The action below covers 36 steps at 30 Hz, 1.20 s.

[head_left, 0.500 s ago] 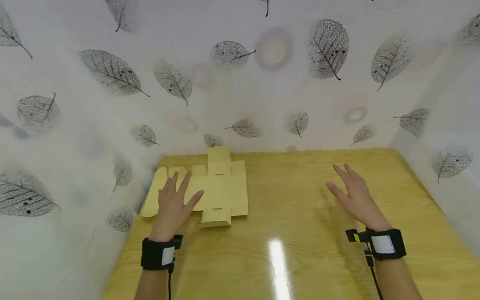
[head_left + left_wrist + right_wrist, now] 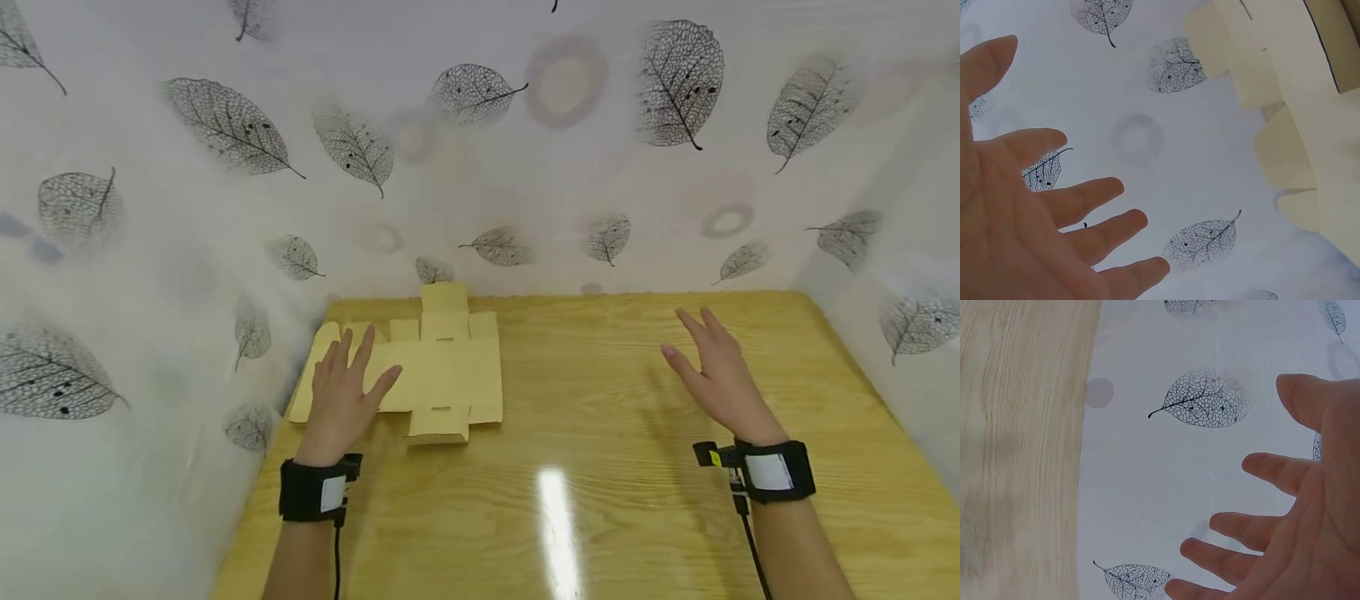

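Observation:
A flat, unfolded cardboard box blank (image 2: 442,375) with slots and side flaps lies at the table's left back. My left hand (image 2: 343,400) is held over its left part with fingers spread, hiding some of the flaps. In the left wrist view the palm of that left hand (image 2: 1029,219) faces the camera with nothing in it, and the blank's flaps (image 2: 1285,150) show at the right. My right hand (image 2: 720,379) hovers above the right side of the table, fingers extended. The right wrist view shows this right hand (image 2: 1297,519) holding nothing.
The wooden table (image 2: 585,375) meets a pale wall covering (image 2: 480,183) printed with leaves at the back and on both sides. Each wrist wears a black strap (image 2: 776,471) with a small camera and a cable. A bright light reflection lies on the table front.
The head view has shifted slightly, so wall and table appear a little higher. Both hands stay spread in nearly the same places; the cardboard blank lies as before.

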Tool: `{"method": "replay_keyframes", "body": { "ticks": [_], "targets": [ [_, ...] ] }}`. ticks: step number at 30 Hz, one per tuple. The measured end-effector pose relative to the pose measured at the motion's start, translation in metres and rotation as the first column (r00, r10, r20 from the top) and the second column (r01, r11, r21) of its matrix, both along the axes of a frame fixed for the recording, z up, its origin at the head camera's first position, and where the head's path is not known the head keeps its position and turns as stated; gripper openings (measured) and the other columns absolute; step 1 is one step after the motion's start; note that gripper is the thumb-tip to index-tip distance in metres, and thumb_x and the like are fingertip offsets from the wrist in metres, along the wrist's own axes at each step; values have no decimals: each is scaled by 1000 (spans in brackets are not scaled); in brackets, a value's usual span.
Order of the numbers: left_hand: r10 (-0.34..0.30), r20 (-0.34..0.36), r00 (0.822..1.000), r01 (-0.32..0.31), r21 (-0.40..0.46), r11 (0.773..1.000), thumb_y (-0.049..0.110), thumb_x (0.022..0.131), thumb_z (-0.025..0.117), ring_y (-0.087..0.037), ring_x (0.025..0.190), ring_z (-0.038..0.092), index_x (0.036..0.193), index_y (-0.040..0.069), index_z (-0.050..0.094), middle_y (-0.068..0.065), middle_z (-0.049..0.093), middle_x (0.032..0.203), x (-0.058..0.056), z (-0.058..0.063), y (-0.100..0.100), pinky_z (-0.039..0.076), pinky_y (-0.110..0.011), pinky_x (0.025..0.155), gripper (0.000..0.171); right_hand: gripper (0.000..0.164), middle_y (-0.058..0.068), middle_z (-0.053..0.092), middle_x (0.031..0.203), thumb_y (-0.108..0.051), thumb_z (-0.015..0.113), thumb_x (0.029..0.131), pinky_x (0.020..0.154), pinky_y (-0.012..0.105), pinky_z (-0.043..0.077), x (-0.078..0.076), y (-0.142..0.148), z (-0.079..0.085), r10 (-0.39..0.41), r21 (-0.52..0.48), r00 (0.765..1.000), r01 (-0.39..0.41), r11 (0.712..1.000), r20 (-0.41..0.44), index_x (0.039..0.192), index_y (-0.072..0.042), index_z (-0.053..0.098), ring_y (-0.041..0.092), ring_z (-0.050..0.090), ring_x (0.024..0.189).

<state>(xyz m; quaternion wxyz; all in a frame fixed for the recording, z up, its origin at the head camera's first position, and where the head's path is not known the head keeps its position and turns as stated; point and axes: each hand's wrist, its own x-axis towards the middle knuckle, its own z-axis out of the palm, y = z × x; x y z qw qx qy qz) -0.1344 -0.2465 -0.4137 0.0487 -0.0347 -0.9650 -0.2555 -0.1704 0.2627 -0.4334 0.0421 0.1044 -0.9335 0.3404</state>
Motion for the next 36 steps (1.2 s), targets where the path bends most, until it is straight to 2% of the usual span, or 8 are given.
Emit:
{"method": "replay_keyframes", "body": {
  "ticks": [5, 9, 12, 15, 21, 23, 26, 36],
  "targets": [
    [16, -13, 1000, -16, 3, 1000, 46, 109, 53, -60, 157, 11, 169, 12, 18, -34, 11, 172, -11, 9, -18, 14, -78, 124, 77, 70, 31, -3, 174, -42, 47, 112, 118, 85, 7, -22, -47, 10, 78, 9, 997, -78, 997, -4, 168, -8, 22, 63, 3, 157],
    [29, 37, 999, -30, 13, 999, 45, 110, 51, -64, 155, 11, 169, 9, 16, -36, 8, 171, -30, 8, -38, 21, -80, 120, 77, 69, 31, 0, 174, -43, 48, 111, 123, 80, 9, -47, -110, 15, 195, 77, 981, -194, 978, -2, 168, -11, 25, 60, 7, 158],
    [26, 141, 990, -22, -30, 999, 45, 111, 50, -67, 152, 15, 169, 7, 15, -39, 7, 170, -48, -8, -54, 25, -81, 117, 78, 70, 33, 4, 173, -44, 51, 110, 126, 75, 14, -63, -167, 11, 295, 153, 955, -293, 944, 10, 166, -10, 29, 58, 13, 158],
    [33, 266, 963, -6, -101, 995, 44, 111, 49, -70, 148, 21, 169, 6, 15, -42, 10, 168, -63, -29, -66, 29, -81, 116, 77, 70, 32, 8, 173, -46, 54, 109, 126, 73, 20, -73, -221, -3, 391, 201, 916, -401, 894, 89, 166, -11, 30, 57, 17, 158],
    [18, 439, 898, 58, -159, 986, 44, 110, 50, -69, 149, 20, 166, 1, 20, -40, 26, 164, -61, -65, -75, 26, -80, 118, 77, 71, 24, 19, 174, -49, 59, 105, 124, 71, 29, -62, -297, -40, 485, 293, 805, -581, 759, 341, 165, -18, 36, 51, 23, 158],
    [11, 457, 890, 65, -151, 986, 45, 109, 53, -68, 151, 16, 166, 1, 23, -39, 26, 165, -59, -73, -70, 24, -81, 119, 78, 73, 22, 23, 174, -53, 63, 103, 123, 70, 32, -55, -305, -51, 473, 362, 798, -595, 718, 374, 163, -20, 40, 50, 25, 159],
    [29, 457, 889, 37, -133, 990, 44, 107, 57, -69, 152, 11, 166, 4, 27, -41, 16, 167, -53, -77, -62, 23, -83, 117, 77, 76, 20, 25, 173, -56, 66, 99, 125, 67, 32, -47, -309, -62, 454, 451, 813, -581, 677, 365, 163, -22, 41, 48, 23, 160],
    [39, 419, 907, 35, -169, 985, 47, 106, 58, -68, 152, 16, 165, 8, 31, -42, 15, 167, -40, -78, -38, 28, -87, 111, 76, 84, 20, 22, 174, -58, 69, 96, 127, 65, 30, -27, -280, -75, 462, 488, 834, -551, 677, 301, 164, -22, 37, 46, 20, 161]
  ]
}}
